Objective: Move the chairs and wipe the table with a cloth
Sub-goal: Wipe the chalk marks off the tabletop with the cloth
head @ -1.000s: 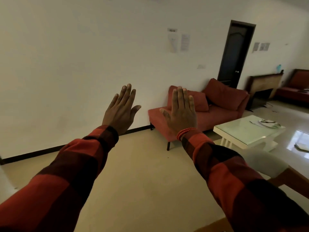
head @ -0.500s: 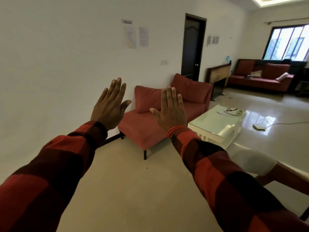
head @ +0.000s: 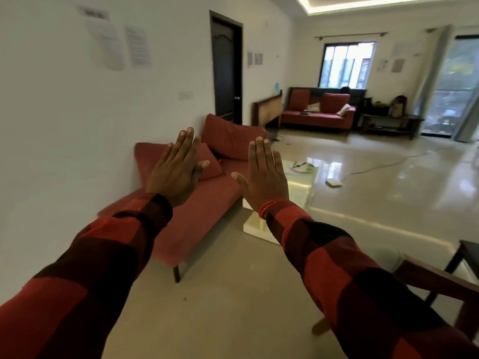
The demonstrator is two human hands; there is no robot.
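Both hands raised with fingers straight, holding nothing: left hand [head: 176,172], right hand [head: 264,180]. Chair [head: 438,281] low and right of the right hand. Best to turn, grasp firmly, lift clear.

A red sofa [head: 197,203] stands against the white wall [head: 51,112], with paper sheets [head: 121,46] pinned above it. Just beyond the sofa along that wall is a dark door [head: 226,68]. To the sofa's right sits a white low table [head: 298,187] bearing a plate [head: 302,167]. Far past the sofa, a second red couch [head: 318,112] sits under a bright window [head: 346,64]. The pale floor [head: 375,182] shines, and a lit strip [head: 375,3] rims the ceiling.
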